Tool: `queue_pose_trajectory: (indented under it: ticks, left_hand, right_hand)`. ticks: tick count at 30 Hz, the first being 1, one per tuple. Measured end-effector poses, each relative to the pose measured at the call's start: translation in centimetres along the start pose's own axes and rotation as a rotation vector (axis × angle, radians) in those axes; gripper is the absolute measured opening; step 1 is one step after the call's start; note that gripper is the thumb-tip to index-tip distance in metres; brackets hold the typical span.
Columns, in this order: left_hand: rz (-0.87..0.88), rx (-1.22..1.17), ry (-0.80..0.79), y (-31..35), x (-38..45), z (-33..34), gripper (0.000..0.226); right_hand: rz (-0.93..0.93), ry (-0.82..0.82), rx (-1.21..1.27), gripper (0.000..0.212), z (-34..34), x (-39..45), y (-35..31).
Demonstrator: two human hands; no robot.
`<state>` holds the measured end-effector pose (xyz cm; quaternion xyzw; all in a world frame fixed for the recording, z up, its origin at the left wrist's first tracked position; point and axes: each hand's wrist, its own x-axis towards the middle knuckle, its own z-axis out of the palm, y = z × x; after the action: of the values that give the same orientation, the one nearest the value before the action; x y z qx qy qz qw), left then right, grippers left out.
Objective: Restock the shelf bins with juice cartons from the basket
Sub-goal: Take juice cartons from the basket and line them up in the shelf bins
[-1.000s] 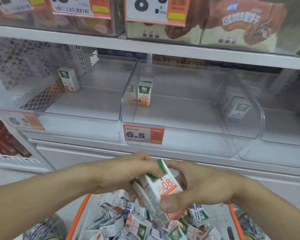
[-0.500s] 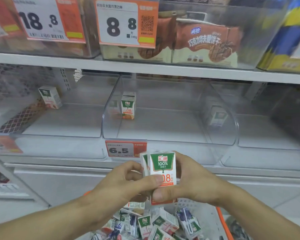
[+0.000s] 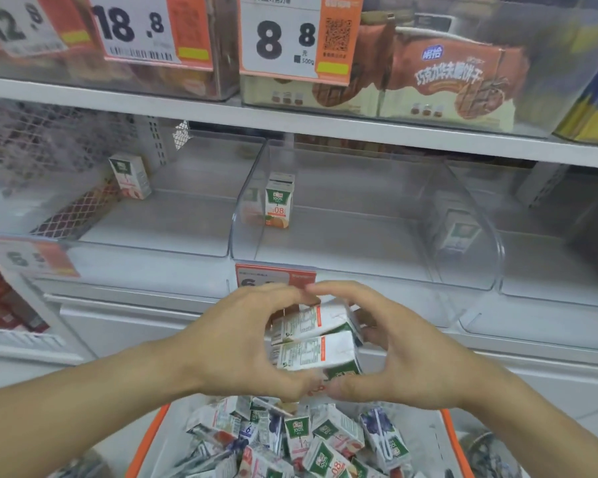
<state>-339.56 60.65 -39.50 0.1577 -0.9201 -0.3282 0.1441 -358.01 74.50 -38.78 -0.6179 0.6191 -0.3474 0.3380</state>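
Two white-and-green juice cartons [image 3: 315, 339] lie stacked on their sides between my hands, above the basket. My left hand [image 3: 249, 343] curls round their left end and my right hand [image 3: 394, 353] curls round their right end. Below them, the orange-rimmed basket [image 3: 145, 439] is full of several loose cartons [image 3: 301, 439]. The clear middle bin [image 3: 359, 236] on the shelf holds one upright orange carton [image 3: 279, 209]. In the left bin [image 3: 159, 219] stands one carton [image 3: 130, 176]. Another carton [image 3: 458, 232] shows blurred through the right bin's wall.
An orange price tag [image 3: 275, 274] hangs on the middle bin's front, partly behind my fingers. The upper shelf [image 3: 290, 119] carries biscuit boxes [image 3: 446, 84] and large price cards. Red packs [image 3: 0, 298] sit at lower left.
The cartons rose from the basket toward the shelf and have turned from upright, front facing me, to lying on their sides. Both hands now wrap round their ends.
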Motion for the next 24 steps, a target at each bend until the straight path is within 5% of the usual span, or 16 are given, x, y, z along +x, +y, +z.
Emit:
queue_pose_trajectory:
  ticks: [6,12,15,19,24]
  left_hand:
    - [-0.075,-0.061,0.130,-0.4,-0.5,-1.2,0.099]
    - [-0.066,-0.064,0.555,-0.7,-0.1,-3.0,0.047]
    - [-0.128,0.130,0.535,-3.1,0.9,-3.4,0.080]
    - [-0.194,0.233,0.440,-4.7,1.5,-2.0,0.102]
    - [-0.122,0.316,0.515,-5.7,1.4,-1.0,0.102]
  right_hand:
    - [-0.038,0.135,0.192,0.054,0.3,0.5,0.4]
    - [-0.198,0.382,0.418,0.055,0.2,1.1,-0.6]
    - [-0.264,0.542,0.396,0.053,0.2,2.5,-2.3]
    - [-0.260,0.622,0.249,0.056,-1.1,6.9,-2.9]
    - [-0.147,0.552,-0.345,0.056,-3.3,13.9,-2.2]
